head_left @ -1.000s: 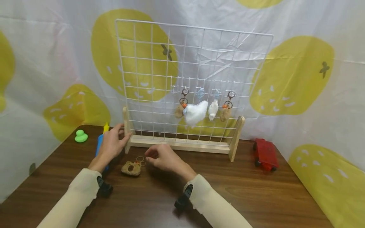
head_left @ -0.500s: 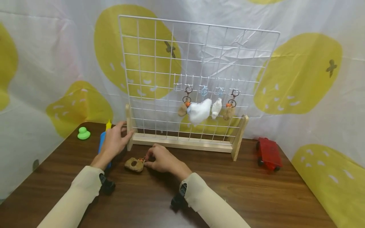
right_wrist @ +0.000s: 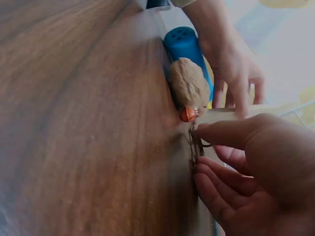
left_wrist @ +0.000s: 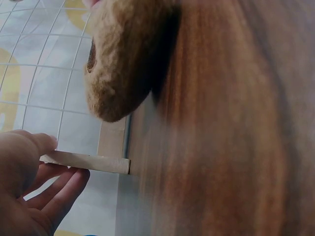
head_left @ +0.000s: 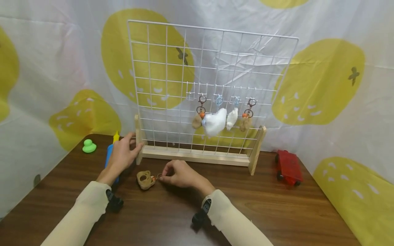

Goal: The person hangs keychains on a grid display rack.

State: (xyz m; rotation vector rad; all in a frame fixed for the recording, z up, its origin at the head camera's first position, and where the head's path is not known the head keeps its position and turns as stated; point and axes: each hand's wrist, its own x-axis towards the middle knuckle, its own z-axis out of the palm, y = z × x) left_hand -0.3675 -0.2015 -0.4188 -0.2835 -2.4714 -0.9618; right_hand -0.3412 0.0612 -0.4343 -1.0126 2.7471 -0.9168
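A brown plush keychain (head_left: 145, 180) with an orange bead and metal ring lies on the table, left of my right hand (head_left: 181, 175). Thumb and fingers of that hand pinch its ring; the right wrist view shows the chain and orange bead (right_wrist: 188, 114) right at the fingertips. My left hand (head_left: 123, 152) holds the left wooden upright (left_wrist: 88, 161) of the wire grid rack (head_left: 197, 157), thumb on one face and fingers on the other. On the rack's hooks hang two brown plush keychains, one a tan one (head_left: 245, 123), a white fluffy one (head_left: 215, 122) and a slim white one (head_left: 232, 119).
Behind my left hand stands a blue tube (right_wrist: 184, 46) with a yellow tip (head_left: 116, 136). A green toy duck (head_left: 89, 146) sits at the far left. To the right of the rack is a red toy car (head_left: 289, 166). A patterned curtain surrounds the table.
My right hand has reached the keychain and taken its ring. The keychain has turned, its ring now drawn out to the right. My left hand stays on the upright.
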